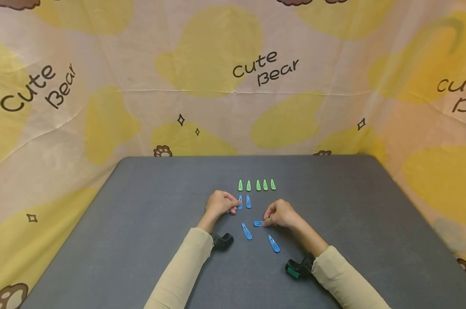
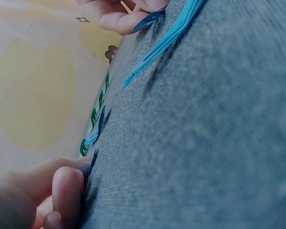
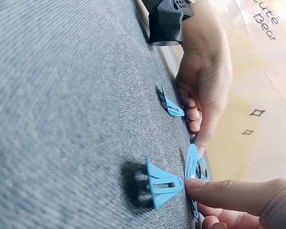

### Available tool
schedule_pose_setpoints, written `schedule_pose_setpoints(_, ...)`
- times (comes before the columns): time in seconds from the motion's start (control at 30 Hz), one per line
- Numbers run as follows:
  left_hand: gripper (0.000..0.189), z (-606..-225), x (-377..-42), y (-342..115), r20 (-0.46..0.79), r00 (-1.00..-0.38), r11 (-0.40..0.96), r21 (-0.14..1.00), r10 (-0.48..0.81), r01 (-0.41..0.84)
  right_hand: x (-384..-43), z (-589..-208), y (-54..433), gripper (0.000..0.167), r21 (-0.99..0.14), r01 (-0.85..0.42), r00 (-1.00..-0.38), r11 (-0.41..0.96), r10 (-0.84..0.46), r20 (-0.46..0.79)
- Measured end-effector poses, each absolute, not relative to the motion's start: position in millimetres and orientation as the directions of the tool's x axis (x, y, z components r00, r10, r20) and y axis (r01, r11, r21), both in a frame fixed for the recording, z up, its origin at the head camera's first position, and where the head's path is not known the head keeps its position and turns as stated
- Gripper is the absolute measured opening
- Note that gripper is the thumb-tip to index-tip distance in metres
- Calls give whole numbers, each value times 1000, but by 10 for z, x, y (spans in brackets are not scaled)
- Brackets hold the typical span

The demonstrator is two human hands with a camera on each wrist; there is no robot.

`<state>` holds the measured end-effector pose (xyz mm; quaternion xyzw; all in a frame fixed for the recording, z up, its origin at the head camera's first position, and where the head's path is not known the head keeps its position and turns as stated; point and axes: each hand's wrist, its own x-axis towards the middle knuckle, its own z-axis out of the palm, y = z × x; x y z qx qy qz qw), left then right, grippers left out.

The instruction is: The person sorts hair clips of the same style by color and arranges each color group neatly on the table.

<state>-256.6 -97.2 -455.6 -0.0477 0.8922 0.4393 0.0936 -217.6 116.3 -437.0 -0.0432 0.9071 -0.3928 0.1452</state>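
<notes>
In the head view, the right grip (image 1: 282,214) partly covers one blue clip (image 1: 257,223), and the lower edge truncates both sleeves (image 1: 181,269).

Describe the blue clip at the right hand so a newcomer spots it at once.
On the grey table, go from the row of green clips nearer, to the right hand. The blue clip is at its fingertips. In the head view it alone lies sideways; the other blue clips point away, two of them slanted.

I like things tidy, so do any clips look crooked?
Yes: two blue clips nearest the person lie slanted, and another blue clip, touched by the right hand, lies sideways. They look odd because the green clips line up neatly.
</notes>
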Motion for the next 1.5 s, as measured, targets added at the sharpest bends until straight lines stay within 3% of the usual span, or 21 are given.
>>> schedule_pose_setpoints(0.73,16,-4553,-2564,-964,-204,-979,607,778,1,-162,-2177,-4370,1253,8,-760,-112,-906,640,-380,-187)
schedule_pose_setpoints(1.5,16,-4552,-2567,-945,-211,-977,617,768,-11,-173,-2230,-4402,1397,11,-895,47,-896,444,-378,-235)
